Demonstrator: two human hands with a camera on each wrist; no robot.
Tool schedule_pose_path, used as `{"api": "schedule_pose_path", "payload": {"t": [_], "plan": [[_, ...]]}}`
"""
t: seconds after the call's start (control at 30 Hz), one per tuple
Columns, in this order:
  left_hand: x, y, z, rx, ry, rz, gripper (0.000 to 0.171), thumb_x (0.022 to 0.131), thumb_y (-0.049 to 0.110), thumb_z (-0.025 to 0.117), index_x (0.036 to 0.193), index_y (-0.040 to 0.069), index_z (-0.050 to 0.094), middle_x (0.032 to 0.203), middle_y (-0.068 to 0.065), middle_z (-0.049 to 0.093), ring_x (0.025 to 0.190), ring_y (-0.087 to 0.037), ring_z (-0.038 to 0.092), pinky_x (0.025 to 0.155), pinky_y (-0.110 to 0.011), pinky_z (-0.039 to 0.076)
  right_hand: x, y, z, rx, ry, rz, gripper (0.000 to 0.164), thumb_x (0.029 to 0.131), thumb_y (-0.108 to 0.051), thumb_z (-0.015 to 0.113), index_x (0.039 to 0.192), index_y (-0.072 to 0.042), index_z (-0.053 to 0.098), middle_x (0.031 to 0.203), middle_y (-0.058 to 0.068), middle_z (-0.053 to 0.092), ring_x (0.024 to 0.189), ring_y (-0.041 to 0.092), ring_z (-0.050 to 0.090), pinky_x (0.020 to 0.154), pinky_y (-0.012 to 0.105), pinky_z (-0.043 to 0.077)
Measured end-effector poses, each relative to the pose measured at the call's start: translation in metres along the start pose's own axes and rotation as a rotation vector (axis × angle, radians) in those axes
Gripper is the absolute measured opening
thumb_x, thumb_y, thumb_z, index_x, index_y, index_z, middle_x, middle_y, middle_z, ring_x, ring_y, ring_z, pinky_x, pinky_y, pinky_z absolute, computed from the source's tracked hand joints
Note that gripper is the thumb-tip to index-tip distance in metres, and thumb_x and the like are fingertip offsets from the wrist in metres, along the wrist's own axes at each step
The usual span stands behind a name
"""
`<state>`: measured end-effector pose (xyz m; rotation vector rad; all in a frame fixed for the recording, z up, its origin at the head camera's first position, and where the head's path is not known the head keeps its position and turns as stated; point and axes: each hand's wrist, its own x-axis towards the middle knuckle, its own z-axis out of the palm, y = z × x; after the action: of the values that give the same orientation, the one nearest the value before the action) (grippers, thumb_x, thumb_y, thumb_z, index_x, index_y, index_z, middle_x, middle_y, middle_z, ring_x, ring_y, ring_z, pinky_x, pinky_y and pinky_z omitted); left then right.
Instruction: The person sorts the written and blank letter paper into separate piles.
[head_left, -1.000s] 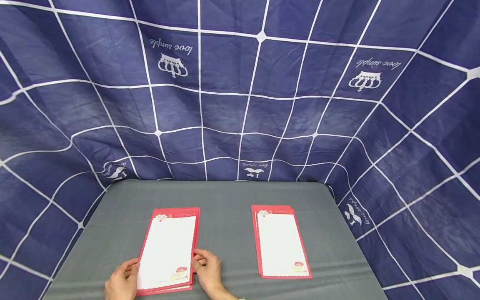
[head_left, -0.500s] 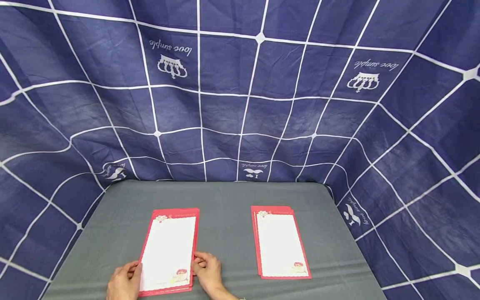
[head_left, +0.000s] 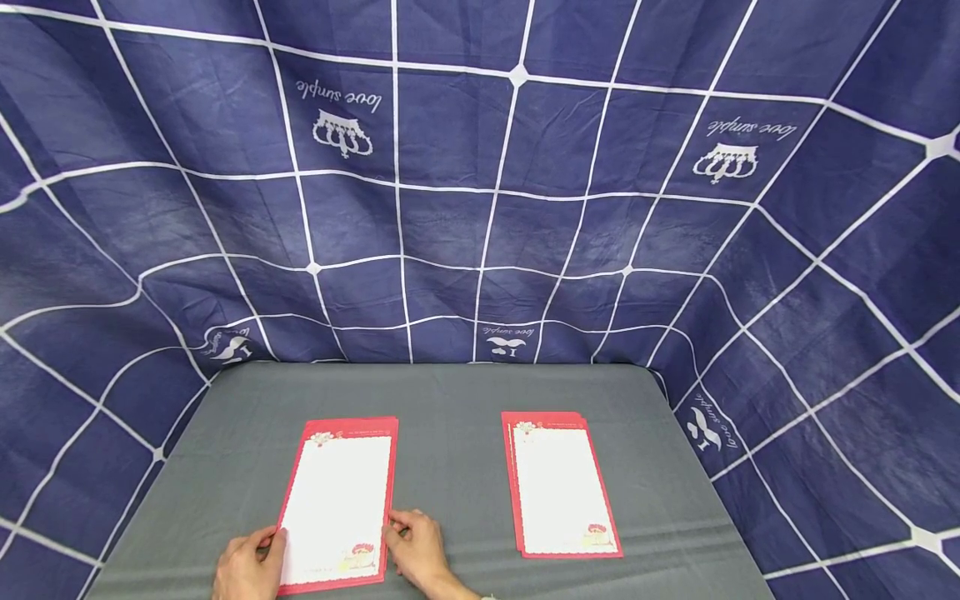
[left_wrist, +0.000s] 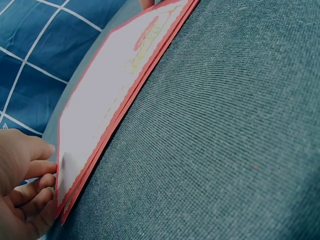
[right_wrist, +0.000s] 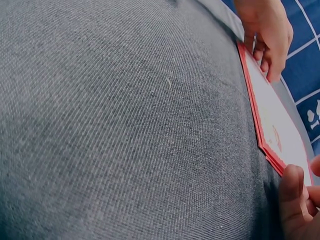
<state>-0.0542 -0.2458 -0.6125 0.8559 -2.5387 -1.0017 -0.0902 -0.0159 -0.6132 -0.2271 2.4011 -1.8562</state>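
A stack of red-bordered letter paper (head_left: 337, 500) lies on the grey-covered table, left of centre in the head view. Its sheets are white inside, with small prints at the top left and bottom right corners. My left hand (head_left: 249, 565) holds the stack's left edge near the bottom. Across from it, my right hand (head_left: 416, 546) pinches the right edge with thumb and fingertips. In the left wrist view, curled fingers of my left hand (left_wrist: 27, 185) meet the paper edge, and several sheet edges (left_wrist: 107, 135) show nearly lined up. Part of my right hand (right_wrist: 299, 202) is cut off in its own wrist view.
A second stack of the same paper (head_left: 562, 492) lies to the right, its under sheets sticking out at the left and top. Grey cloth (head_left: 457, 417) covers the table. Blue curtains with white lines (head_left: 450, 225) hang behind and at both sides.
The left stack's sheets have come closer into line; less of the under sheets sticks out at the bottom and right. My left hand has shifted slightly right, my right hand slightly toward me.
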Motion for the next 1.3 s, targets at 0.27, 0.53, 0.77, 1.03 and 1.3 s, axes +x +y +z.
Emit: {"api": "schedule_pose_path", "payload": {"t": [0.27, 0.53, 0.77, 1.03, 1.3], "plan": [[0.0, -0.001, 0.001, 0.006, -0.003, -0.01, 0.032, 0.092, 0.024, 0.064, 0.103, -0.005, 0.071, 0.095, -0.019, 0.062, 0.091, -0.04, 0.059, 0.075, -0.055, 0.044, 0.0, 0.0, -0.002, -0.111, 0.003, -0.068, 0.027, 0.087, -0.009, 0.071, 0.109, 0.007, 0.072, 0.078, -0.015, 0.054, 0.04, -0.01, 0.04, 0.036, 0.013, 0.038], [0.003, -0.001, -0.003, 0.0, 0.015, -0.023, 0.031, 0.091, 0.021, 0.065, 0.101, -0.008, 0.069, 0.083, -0.014, 0.065, 0.075, -0.033, 0.063, 0.067, -0.044, 0.046, 0.001, 0.002, -0.004, -0.182, 0.013, -0.104, 0.027, 0.085, -0.01, 0.071, 0.108, 0.004, 0.073, 0.077, -0.016, 0.056, 0.05, -0.01, 0.043, 0.048, 0.01, 0.039], [0.002, 0.013, -0.007, -0.014, 0.04, 0.03, 0.029, 0.092, 0.02, 0.065, 0.104, -0.006, 0.069, 0.088, -0.017, 0.067, 0.084, -0.038, 0.065, 0.075, -0.052, 0.047, 0.007, 0.003, -0.009, -0.17, 0.033, -0.157, 0.023, 0.084, -0.008, 0.073, 0.105, 0.002, 0.074, 0.079, -0.013, 0.059, 0.059, -0.01, 0.049, 0.055, 0.01, 0.042], [-0.005, 0.041, 0.01, -0.079, 0.063, 0.191, 0.026, 0.09, 0.014, 0.07, 0.108, -0.005, 0.069, 0.104, -0.027, 0.067, 0.1, -0.048, 0.062, 0.085, -0.06, 0.045, 0.015, 0.0, -0.022, -0.213, 0.047, -0.256, 0.019, 0.087, -0.01, 0.071, 0.103, 0.0, 0.074, 0.085, -0.005, 0.069, 0.073, -0.004, 0.061, 0.067, 0.016, 0.05], [-0.017, 0.073, 0.029, -0.101, -0.062, 0.276, 0.028, 0.091, 0.014, 0.07, 0.112, -0.005, 0.069, 0.11, -0.025, 0.068, 0.106, -0.046, 0.062, 0.088, -0.059, 0.047, 0.024, 0.0, -0.041, -0.287, 0.043, -0.275, 0.022, 0.089, -0.013, 0.07, 0.106, 0.001, 0.074, 0.091, 0.004, 0.072, 0.081, 0.005, 0.065, 0.069, 0.024, 0.054]]}}
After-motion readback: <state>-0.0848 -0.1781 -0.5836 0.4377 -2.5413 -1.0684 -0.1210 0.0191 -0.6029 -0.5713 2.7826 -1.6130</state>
